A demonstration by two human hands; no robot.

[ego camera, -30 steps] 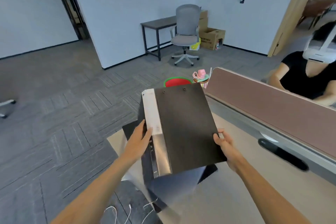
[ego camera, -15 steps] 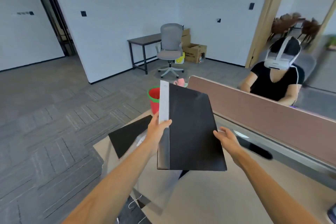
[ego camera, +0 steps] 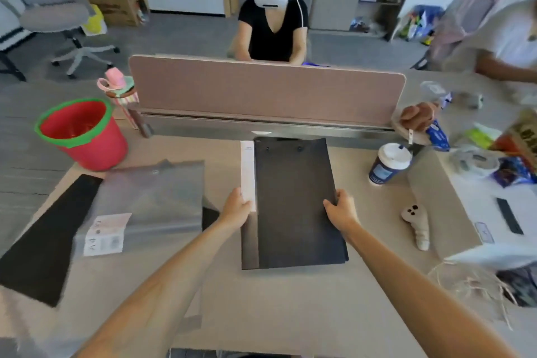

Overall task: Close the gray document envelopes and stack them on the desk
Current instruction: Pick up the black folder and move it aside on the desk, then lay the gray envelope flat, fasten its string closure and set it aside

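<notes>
A dark gray document envelope (ego camera: 293, 200) with a white strip along its left edge lies flat in the middle of the desk (ego camera: 261, 305). My left hand (ego camera: 236, 208) grips its left edge at the white strip. My right hand (ego camera: 341, 206) holds its right edge. To the left a translucent gray envelope (ego camera: 151, 197) with a white label lies on the desk. A black sheet or envelope (ego camera: 49, 238) lies partly under it at the desk's left corner.
A red bucket with a green rim (ego camera: 81, 132) stands at the back left. A paper coffee cup (ego camera: 388, 163) stands right of the envelope, a small white toy (ego camera: 418, 224) nearer. A brown divider panel (ego camera: 267, 90) closes the back; a person sits behind it. Clutter fills the right side.
The dark envelope was held up in the air with both hands; now it lies flat on the desk. The view has swung right and down toward the desk.
</notes>
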